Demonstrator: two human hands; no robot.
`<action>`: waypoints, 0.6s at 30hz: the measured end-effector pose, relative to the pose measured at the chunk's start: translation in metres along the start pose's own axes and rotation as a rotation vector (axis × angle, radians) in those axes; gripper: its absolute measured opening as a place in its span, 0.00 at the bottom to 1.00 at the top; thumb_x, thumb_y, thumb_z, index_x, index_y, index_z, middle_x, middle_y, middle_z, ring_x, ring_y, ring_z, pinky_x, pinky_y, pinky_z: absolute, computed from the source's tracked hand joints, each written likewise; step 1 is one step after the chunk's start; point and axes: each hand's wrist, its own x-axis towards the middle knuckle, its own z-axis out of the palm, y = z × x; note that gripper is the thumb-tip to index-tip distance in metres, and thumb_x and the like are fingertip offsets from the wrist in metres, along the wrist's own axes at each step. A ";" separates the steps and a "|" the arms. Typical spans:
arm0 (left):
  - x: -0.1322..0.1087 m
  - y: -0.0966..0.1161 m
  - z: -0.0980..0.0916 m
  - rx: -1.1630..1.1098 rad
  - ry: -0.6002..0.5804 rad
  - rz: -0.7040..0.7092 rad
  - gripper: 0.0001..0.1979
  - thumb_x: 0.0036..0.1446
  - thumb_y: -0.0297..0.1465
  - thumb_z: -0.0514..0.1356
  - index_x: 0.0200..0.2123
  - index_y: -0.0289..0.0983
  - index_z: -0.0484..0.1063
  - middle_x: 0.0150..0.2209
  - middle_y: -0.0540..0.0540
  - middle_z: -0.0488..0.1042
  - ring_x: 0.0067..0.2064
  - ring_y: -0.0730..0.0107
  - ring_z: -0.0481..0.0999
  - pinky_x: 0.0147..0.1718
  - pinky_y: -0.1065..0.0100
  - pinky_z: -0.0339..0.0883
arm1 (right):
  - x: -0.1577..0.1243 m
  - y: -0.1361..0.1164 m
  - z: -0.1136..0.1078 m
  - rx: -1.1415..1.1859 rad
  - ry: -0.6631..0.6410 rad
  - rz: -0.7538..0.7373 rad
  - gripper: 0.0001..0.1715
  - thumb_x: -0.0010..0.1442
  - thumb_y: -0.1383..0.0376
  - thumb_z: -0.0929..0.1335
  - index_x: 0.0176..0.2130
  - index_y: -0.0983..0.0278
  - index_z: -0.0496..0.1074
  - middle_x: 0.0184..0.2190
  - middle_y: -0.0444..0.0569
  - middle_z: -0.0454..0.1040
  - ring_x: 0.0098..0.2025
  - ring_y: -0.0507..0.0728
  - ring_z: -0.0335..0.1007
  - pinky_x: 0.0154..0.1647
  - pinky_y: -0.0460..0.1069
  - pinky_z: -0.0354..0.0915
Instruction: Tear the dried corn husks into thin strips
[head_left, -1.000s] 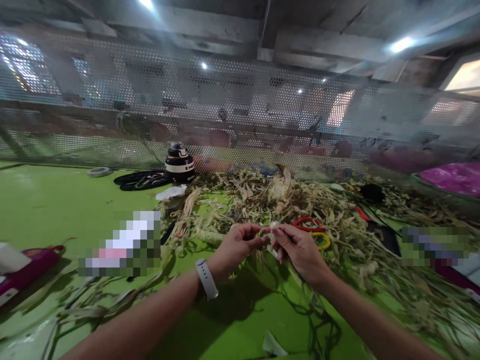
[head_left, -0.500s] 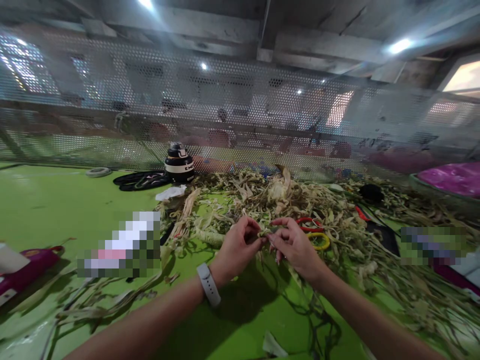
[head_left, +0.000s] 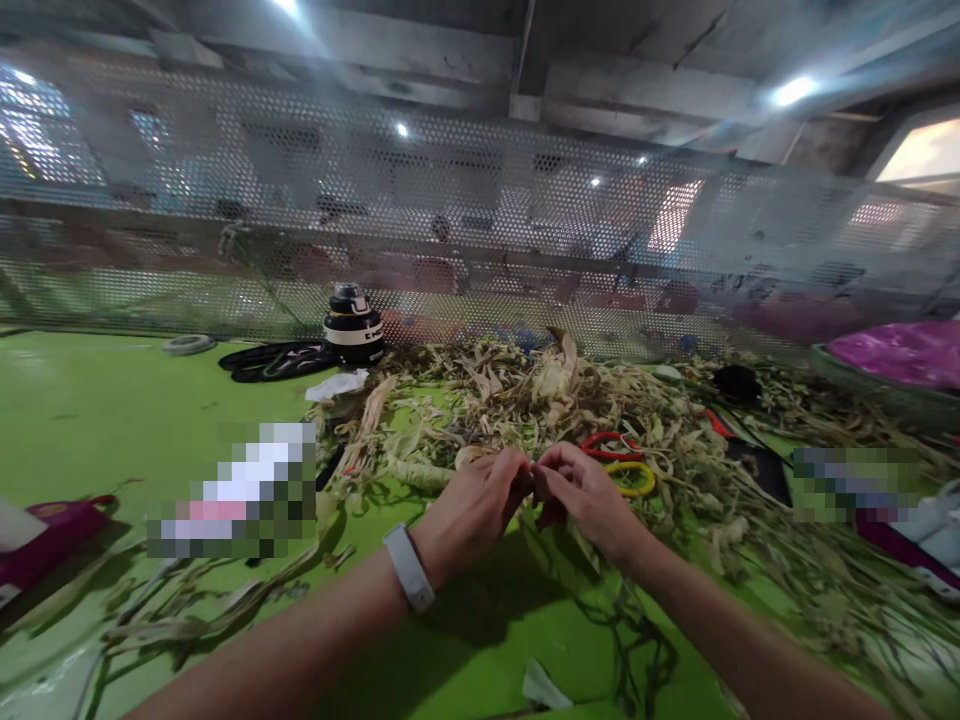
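Observation:
My left hand (head_left: 480,500), with a pale watch band (head_left: 409,568) on the wrist, is closed in a pinch near the middle of the green table. Close against it is my right hand (head_left: 581,495), its thumb and fingers pinched too. Between them is a thin strip of dried plant husk, almost wholly hidden by the fingers now. Just left of my left hand lies a pale braided husk piece (head_left: 420,472). Beyond my right hand rest scissors with a red handle loop (head_left: 609,442) and a yellow loop (head_left: 631,480).
Dried husks (head_left: 487,375) are heaped behind the hands and along the right. A black bottle (head_left: 354,325) stands before a perforated screen (head_left: 465,230). A green tub (head_left: 832,365) with pink plastic sits far right. A white scrap (head_left: 545,686) lies near the front edge.
My left hand has rolled over, its back now turned up and its fingers closer together. The greenish strip seen between the fingertips is now covered. The view has shifted slightly.

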 end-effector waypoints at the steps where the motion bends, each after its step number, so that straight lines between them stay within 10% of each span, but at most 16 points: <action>1: 0.000 0.001 0.000 -0.022 -0.002 -0.010 0.05 0.57 0.29 0.52 0.38 0.37 0.64 0.29 0.46 0.71 0.29 0.68 0.69 0.28 0.71 0.57 | 0.001 0.000 0.000 -0.020 0.012 -0.005 0.12 0.54 0.56 0.64 0.30 0.63 0.61 0.20 0.38 0.63 0.18 0.49 0.64 0.16 0.43 0.60; 8: 0.004 0.003 0.000 -0.110 -0.029 -0.142 0.13 0.53 0.30 0.57 0.44 0.39 0.65 0.31 0.46 0.75 0.32 0.64 0.73 0.30 0.69 0.59 | 0.002 0.000 -0.009 -0.516 0.289 -0.357 0.05 0.50 0.66 0.66 0.25 0.64 0.70 0.27 0.45 0.66 0.31 0.53 0.64 0.33 0.48 0.62; 18: 0.008 0.005 -0.009 -0.523 -0.385 -0.253 0.11 0.54 0.36 0.55 0.24 0.35 0.68 0.21 0.54 0.61 0.24 0.76 0.58 0.23 0.74 0.54 | 0.006 0.005 -0.003 0.100 0.180 -0.006 0.15 0.46 0.57 0.71 0.27 0.67 0.71 0.23 0.43 0.69 0.25 0.49 0.61 0.27 0.45 0.58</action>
